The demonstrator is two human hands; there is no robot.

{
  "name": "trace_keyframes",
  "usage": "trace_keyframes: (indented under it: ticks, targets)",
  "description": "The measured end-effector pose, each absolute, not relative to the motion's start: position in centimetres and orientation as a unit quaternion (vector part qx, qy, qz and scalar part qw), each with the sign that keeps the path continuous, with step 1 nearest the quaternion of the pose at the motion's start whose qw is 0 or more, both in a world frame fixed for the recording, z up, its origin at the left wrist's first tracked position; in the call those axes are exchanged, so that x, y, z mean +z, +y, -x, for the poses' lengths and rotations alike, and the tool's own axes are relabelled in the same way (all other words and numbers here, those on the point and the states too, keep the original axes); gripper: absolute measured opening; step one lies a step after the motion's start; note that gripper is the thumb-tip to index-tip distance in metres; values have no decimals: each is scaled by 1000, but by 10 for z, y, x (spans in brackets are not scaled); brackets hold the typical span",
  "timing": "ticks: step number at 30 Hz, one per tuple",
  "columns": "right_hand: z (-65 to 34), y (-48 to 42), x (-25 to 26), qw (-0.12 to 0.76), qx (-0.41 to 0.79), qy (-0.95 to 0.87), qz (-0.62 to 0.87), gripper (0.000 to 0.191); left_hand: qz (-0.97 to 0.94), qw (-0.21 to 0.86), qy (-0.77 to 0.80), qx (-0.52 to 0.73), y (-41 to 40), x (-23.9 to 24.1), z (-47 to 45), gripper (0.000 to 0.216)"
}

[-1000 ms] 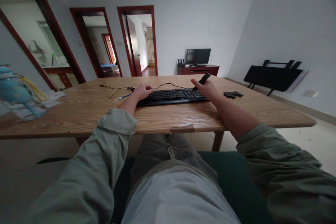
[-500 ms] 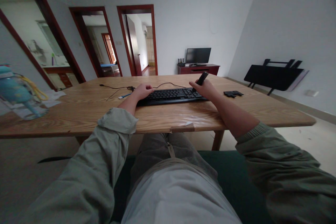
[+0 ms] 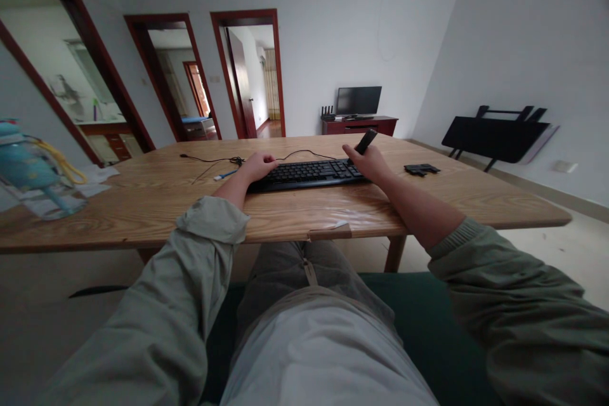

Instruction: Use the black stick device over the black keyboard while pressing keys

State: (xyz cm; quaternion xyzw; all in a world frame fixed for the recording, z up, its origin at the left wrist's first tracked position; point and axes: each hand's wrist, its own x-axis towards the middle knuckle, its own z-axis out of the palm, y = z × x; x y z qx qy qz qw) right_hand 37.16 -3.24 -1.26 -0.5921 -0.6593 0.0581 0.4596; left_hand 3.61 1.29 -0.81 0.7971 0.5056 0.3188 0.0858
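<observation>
A black keyboard (image 3: 309, 172) lies on the wooden table (image 3: 157, 196) in front of me. My left hand (image 3: 257, 166) rests with curled fingers on the keyboard's left end, gripping it. My right hand (image 3: 369, 162) is at the keyboard's right end, closed round a slim black tool (image 3: 366, 140) that sticks up and away from me, its lower tip down among the keys. A thin black cable (image 3: 223, 158) runs off the keyboard's back edge to the left.
A small pile of black pieces (image 3: 421, 169) lies right of the keyboard. A blue bottle with a yellow strap (image 3: 28, 165) stands on papers at the table's left end. A folded black table (image 3: 495, 138) leans against the right wall. Doorways open behind.
My right hand has drawn slightly left and inward, and the black tool now stands steeper over the keyboard's right end. My left hand has stayed put.
</observation>
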Motion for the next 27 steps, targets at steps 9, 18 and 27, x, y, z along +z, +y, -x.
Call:
trace_keyframes:
  ticks: [9, 18, 27]
  targets:
    - [-374, -29, -15, 476, 83, -660, 576, 54, -795, 88, 509, 318, 17, -11, -35, 36]
    - [-376, -22, -19, 492, 91, -667, 552, 57, -792, 89, 509, 324, 18, -11, -35, 34]
    - [-373, -21, -20, 500, 45, -683, 531, 54, -797, 80, 507, 318, 22, -13, -33, 36]
